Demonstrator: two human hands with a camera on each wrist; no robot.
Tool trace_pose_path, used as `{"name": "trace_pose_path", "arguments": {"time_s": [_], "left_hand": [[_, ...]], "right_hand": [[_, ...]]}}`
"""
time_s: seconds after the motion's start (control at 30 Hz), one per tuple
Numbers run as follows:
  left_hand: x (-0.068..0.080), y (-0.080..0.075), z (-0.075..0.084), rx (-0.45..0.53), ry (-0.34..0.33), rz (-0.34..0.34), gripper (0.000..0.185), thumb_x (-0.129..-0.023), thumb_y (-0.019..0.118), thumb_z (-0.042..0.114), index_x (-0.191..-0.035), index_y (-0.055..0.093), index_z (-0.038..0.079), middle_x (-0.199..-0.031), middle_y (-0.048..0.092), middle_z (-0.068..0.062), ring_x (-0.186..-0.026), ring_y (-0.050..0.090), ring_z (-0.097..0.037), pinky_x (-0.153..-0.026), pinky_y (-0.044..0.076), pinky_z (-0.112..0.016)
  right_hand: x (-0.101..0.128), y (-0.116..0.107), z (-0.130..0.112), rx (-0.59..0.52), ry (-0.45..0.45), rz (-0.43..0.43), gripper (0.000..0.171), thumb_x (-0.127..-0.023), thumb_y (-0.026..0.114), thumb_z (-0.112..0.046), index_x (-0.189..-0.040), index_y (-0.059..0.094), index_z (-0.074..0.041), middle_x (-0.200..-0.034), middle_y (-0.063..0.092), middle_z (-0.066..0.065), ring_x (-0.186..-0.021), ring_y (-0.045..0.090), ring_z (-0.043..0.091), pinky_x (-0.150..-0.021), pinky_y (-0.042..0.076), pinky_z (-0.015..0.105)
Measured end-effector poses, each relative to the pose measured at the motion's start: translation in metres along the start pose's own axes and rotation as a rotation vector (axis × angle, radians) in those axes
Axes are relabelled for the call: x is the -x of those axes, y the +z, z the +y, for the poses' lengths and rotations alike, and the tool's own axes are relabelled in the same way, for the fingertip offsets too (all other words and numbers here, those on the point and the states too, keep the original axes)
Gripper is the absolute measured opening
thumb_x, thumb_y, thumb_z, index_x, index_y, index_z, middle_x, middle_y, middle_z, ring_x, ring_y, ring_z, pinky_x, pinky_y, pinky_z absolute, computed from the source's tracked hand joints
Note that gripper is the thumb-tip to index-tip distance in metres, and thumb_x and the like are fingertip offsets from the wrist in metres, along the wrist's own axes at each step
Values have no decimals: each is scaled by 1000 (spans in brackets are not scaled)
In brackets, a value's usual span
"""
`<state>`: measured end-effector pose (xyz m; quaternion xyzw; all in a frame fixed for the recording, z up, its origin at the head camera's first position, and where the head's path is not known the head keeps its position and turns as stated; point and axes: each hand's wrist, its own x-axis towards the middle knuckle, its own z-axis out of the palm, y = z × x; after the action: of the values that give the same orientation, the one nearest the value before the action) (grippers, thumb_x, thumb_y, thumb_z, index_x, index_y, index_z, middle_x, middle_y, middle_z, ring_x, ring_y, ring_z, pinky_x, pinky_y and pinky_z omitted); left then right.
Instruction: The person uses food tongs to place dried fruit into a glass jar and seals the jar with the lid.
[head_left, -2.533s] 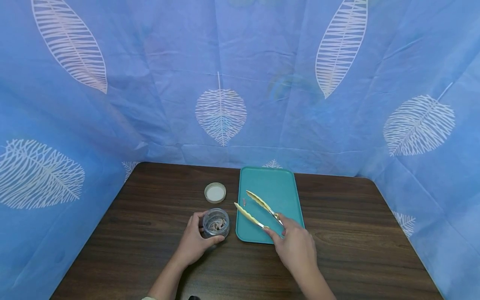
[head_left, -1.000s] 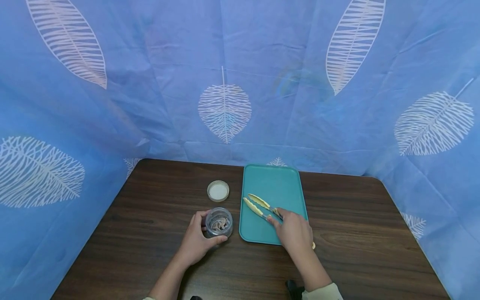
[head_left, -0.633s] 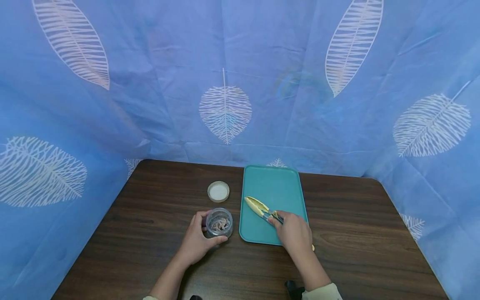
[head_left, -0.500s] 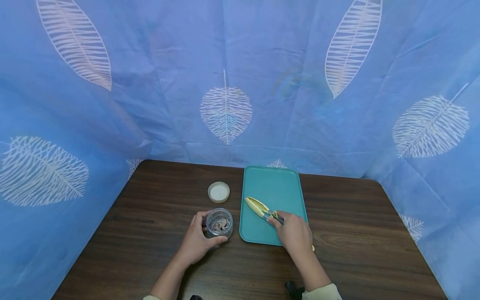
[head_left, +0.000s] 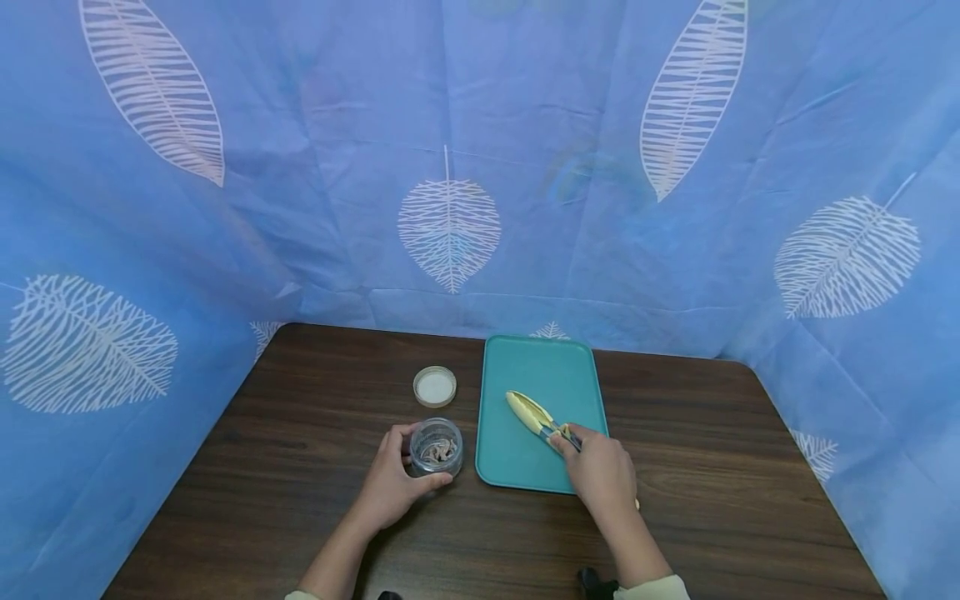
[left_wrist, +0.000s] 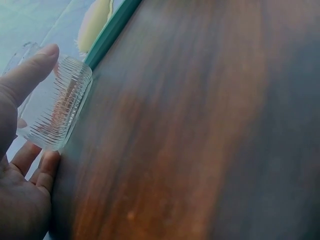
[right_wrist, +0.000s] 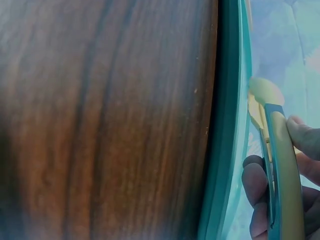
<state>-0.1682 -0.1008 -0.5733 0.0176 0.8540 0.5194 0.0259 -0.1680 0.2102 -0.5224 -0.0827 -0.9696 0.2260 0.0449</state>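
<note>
My left hand (head_left: 392, 482) grips a clear jar (head_left: 457, 435) that stands open on the table, thumb in front and fingers behind. Several thin brownish pieces (head_left: 438, 452) lie at the jar's bottom. In the left wrist view, the jar's wall (left_wrist: 36, 111) looks ridged. My right hand (head_left: 604, 477) holds a pair of tongs (head_left: 529, 412) with pale yellow tips, squeezed together over the teal tray (head_left: 536, 367). The right wrist view shows thumb and fingers on both arms of the tongs (right_wrist: 287, 175). I cannot tell whether the tips pinch anything.
A round lid (head_left: 434, 387) lies with its white inside up, behind the jar. The tray stands just right of the jar on a dark wooden table (head_left: 330, 392). Blue cloth (head_left: 337, 167) with white leaf prints hangs behind and at both sides.
The tongs were spread around a small pinkish piece on the tray's left; they moved nearer, closed there, then shifted right. That piece no longer shows on the tray. The left hand stays on the jar.
</note>
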Motion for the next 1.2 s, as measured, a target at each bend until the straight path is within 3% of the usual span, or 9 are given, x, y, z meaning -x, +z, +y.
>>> {"name": "trace_pose_path", "arguments": {"time_s": [0.17,0.23,0.43,0.67,0.87,1.03,1.2], "left_hand": [[-2,0,0,1,6,4,90,-78,101,34,-149,50,10,-148,56,-14,-128,59,-26,-109,54,-45],[-2,1,1,2,7,0,91,-78,101,34,-149,50,10,-149,55,-14,-128,60,-26,-109,54,-46],[-3,2,2,6,7,-11,91,-78,100,35,-150,49,10,-149,55,-15,-128,59,-26,-110,54,-46],[-2,1,-1,-5,5,4,92,-78,101,35,-150,49,10,-149,55,-14,-130,60,-27,-110,54,-47],[0,3,-3,-1,-6,-1,93,-78,100,38,-151,48,11,-150,54,-14,-131,59,-28,-112,54,-49],[1,3,-3,4,17,3,92,-78,100,36,-150,49,10,-149,55,-15,-130,60,-29,-111,55,-49],[-1,1,-4,-3,25,7,92,-77,101,35,-149,49,9,-148,55,-15,-129,60,-29,-110,55,-47]], "right_hand": [[2,-4,0,-2,4,4,49,-102,76,-40,-137,75,-6,-127,78,22,-103,77,44,-70,60,52],[4,-6,1,-5,11,-2,49,-102,76,-40,-138,74,-6,-128,78,22,-103,77,44,-69,60,51],[8,-6,2,-10,3,8,49,-101,77,-40,-136,76,-6,-128,78,22,-92,78,37,-58,53,40],[18,-8,1,-36,-17,53,47,-99,79,-39,-133,77,-6,-124,80,21,-80,76,29,-57,52,39],[29,-15,-1,-54,3,62,47,-100,79,-38,-135,77,-8,-124,79,21,-62,59,19,-49,39,33],[36,-21,-8,-57,-6,76,46,-99,79,-40,-133,78,-9,-119,81,20,-55,48,16,-48,37,31],[46,-25,-21,-73,-43,109,44,-97,81,-38,-130,79,-9,-119,81,20,-58,56,15,-49,38,31]]}}
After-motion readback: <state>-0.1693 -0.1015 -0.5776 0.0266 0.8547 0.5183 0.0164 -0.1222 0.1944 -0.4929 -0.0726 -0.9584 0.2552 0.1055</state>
